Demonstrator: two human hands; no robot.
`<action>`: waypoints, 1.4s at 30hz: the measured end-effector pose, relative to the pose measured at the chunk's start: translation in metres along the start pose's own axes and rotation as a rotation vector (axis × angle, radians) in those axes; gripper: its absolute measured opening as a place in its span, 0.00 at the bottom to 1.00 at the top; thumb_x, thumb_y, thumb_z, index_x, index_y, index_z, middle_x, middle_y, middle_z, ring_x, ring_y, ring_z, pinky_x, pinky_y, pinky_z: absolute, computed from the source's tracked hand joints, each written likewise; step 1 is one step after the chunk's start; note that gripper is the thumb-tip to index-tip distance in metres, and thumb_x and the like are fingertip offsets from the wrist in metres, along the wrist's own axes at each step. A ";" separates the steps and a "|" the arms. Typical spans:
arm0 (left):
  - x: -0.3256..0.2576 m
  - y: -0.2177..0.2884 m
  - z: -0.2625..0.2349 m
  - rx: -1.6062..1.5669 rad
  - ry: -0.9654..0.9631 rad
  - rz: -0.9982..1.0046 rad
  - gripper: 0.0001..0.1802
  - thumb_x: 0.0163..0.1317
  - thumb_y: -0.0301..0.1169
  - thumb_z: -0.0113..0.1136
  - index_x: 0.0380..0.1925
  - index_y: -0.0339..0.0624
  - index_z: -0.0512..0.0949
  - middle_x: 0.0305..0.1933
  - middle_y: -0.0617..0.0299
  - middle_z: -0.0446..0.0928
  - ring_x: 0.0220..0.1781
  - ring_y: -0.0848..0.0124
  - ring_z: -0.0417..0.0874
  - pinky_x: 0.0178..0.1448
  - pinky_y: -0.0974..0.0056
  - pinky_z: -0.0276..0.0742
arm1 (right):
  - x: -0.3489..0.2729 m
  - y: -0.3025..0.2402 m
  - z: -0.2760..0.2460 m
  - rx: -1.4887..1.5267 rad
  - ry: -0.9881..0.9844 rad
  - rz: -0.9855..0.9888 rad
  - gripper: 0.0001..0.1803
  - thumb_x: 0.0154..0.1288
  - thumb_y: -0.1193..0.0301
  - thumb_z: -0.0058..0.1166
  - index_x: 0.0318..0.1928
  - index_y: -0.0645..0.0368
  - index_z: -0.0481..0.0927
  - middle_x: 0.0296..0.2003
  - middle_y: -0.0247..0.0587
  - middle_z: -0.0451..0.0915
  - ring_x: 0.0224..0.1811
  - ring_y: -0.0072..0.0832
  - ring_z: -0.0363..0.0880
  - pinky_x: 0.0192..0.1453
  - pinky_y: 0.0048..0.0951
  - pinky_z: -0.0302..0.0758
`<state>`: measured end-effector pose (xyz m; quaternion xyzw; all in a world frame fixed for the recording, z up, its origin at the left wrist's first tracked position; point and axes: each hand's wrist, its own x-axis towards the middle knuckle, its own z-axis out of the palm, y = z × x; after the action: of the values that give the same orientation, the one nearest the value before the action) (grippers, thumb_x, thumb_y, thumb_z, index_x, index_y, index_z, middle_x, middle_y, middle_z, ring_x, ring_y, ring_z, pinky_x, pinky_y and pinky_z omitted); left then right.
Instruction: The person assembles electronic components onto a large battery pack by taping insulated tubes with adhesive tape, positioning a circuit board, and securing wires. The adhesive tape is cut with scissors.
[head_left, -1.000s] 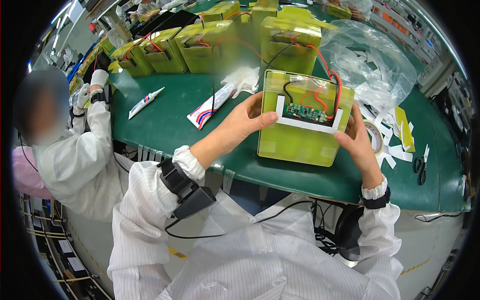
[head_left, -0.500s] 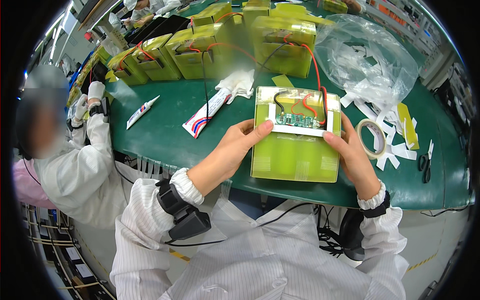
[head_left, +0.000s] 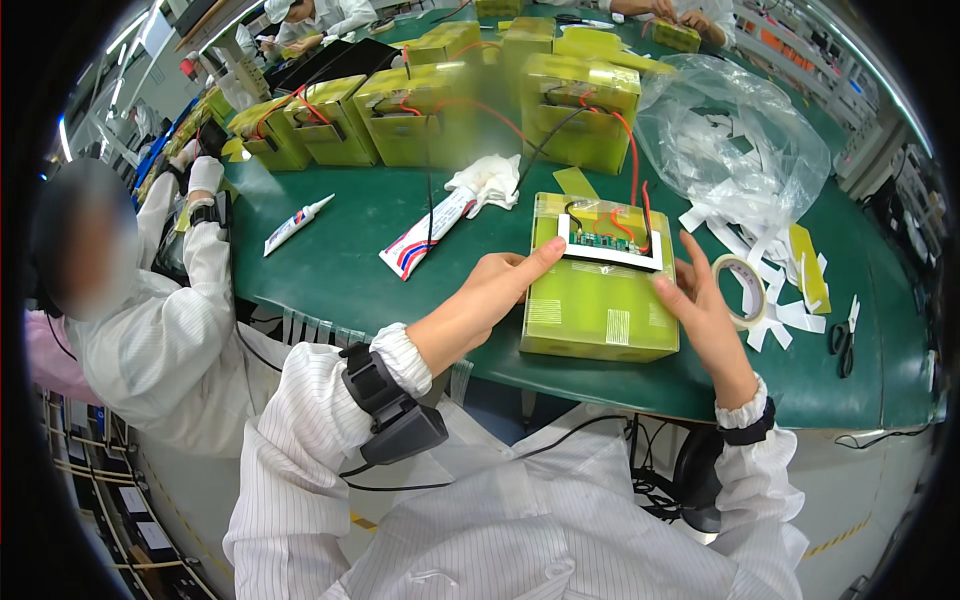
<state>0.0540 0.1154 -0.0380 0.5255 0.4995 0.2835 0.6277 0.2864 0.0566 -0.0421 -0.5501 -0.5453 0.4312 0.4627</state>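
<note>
On the green table (head_left: 340, 270), right in front of you:
Pack: the yellow battery pack (head_left: 598, 300) lies flat near the table's front edge, between your two hands
Board: a small green circuit board (head_left: 600, 240) in a white frame sits on the pack's far end, with red and black wires (head_left: 632, 190) running off toward the packs behind
Left hand: your left hand (head_left: 495, 290) grips the pack's left edge, thumb pressing the white frame's corner
Right hand: your right hand (head_left: 700, 310) is open, fingers spread against the pack's right side; the hands are apart
Progress: by my reading the board is seated and wired, but the frame looks unsecured, so taping is left
Nearby: a tape roll (head_left: 742, 290) just right of your hand, white paper strips (head_left: 790, 315) and scissors (head_left: 840, 338) beyond, a tube (head_left: 432, 235) to the left
</note>
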 end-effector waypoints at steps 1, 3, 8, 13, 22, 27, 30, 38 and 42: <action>0.000 0.001 -0.001 0.077 0.040 0.003 0.40 0.53 0.61 0.50 0.33 0.23 0.76 0.30 0.49 0.76 0.33 0.67 0.75 0.44 0.65 0.68 | -0.002 0.000 0.002 0.065 -0.038 0.021 0.44 0.59 0.59 0.53 0.65 0.66 0.42 0.55 0.59 0.63 0.54 0.35 0.65 0.57 0.31 0.63; 0.000 0.024 -0.008 0.514 0.012 0.029 0.39 0.53 0.62 0.48 0.25 0.28 0.76 0.24 0.48 0.75 0.27 0.63 0.75 0.41 0.63 0.69 | -0.004 -0.002 -0.001 0.080 -0.025 0.044 0.42 0.60 0.62 0.52 0.65 0.66 0.42 0.56 0.59 0.62 0.55 0.36 0.64 0.58 0.31 0.62; -0.009 0.058 -0.036 1.407 0.224 0.409 0.33 0.56 0.57 0.46 0.16 0.33 0.75 0.21 0.47 0.74 0.27 0.51 0.76 0.42 0.52 0.69 | -0.005 0.002 -0.004 -0.161 0.093 -0.147 0.35 0.60 0.63 0.52 0.63 0.63 0.52 0.54 0.54 0.66 0.55 0.36 0.66 0.57 0.29 0.62; -0.017 0.043 -0.018 1.146 0.049 1.090 0.31 0.53 0.44 0.57 0.52 0.34 0.65 0.58 0.49 0.64 0.60 0.55 0.64 0.62 0.56 0.60 | 0.017 -0.021 -0.019 -0.451 0.140 -0.325 0.19 0.62 0.65 0.48 0.49 0.66 0.71 0.47 0.43 0.73 0.49 0.28 0.70 0.52 0.27 0.64; 0.007 0.032 0.032 1.206 -0.089 1.230 0.38 0.54 0.55 0.50 0.55 0.34 0.62 0.61 0.51 0.61 0.66 0.58 0.55 0.66 0.52 0.53 | 0.099 -0.027 -0.020 -0.205 -0.192 0.137 0.19 0.56 0.58 0.56 0.32 0.65 0.80 0.29 0.35 0.77 0.34 0.20 0.71 0.42 0.21 0.65; 0.011 0.030 0.034 1.138 -0.111 1.084 0.40 0.52 0.58 0.51 0.52 0.33 0.64 0.57 0.51 0.64 0.64 0.56 0.59 0.65 0.52 0.54 | 0.120 -0.016 -0.021 -0.018 -0.318 0.197 0.11 0.56 0.63 0.57 0.28 0.59 0.78 0.25 0.29 0.76 0.28 0.16 0.70 0.35 0.19 0.65; 0.013 0.032 0.034 1.126 -0.129 1.095 0.40 0.51 0.58 0.52 0.51 0.33 0.65 0.55 0.50 0.65 0.62 0.54 0.61 0.65 0.52 0.54 | 0.127 -0.014 -0.025 -0.054 -0.321 0.235 0.10 0.55 0.65 0.58 0.26 0.58 0.77 0.24 0.28 0.76 0.26 0.16 0.70 0.33 0.18 0.65; -0.001 0.027 0.037 1.201 -0.063 1.089 0.43 0.51 0.58 0.51 0.56 0.31 0.60 0.61 0.48 0.59 0.66 0.54 0.54 0.65 0.48 0.50 | 0.111 -0.020 -0.034 -0.539 0.023 -0.169 0.10 0.54 0.69 0.57 0.30 0.65 0.78 0.23 0.33 0.75 0.26 0.18 0.70 0.33 0.21 0.66; -0.029 0.040 -0.001 1.135 0.009 0.987 0.42 0.52 0.55 0.54 0.56 0.33 0.59 0.63 0.48 0.56 0.67 0.53 0.51 0.65 0.46 0.49 | 0.061 -0.058 -0.011 -0.535 0.025 -0.414 0.06 0.53 0.75 0.55 0.31 0.66 0.77 0.26 0.38 0.76 0.28 0.23 0.71 0.35 0.23 0.68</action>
<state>0.0494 0.1014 0.0092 0.9301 0.2780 0.2331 0.0582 0.2873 0.1154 0.0188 -0.5347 -0.7337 0.1629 0.3863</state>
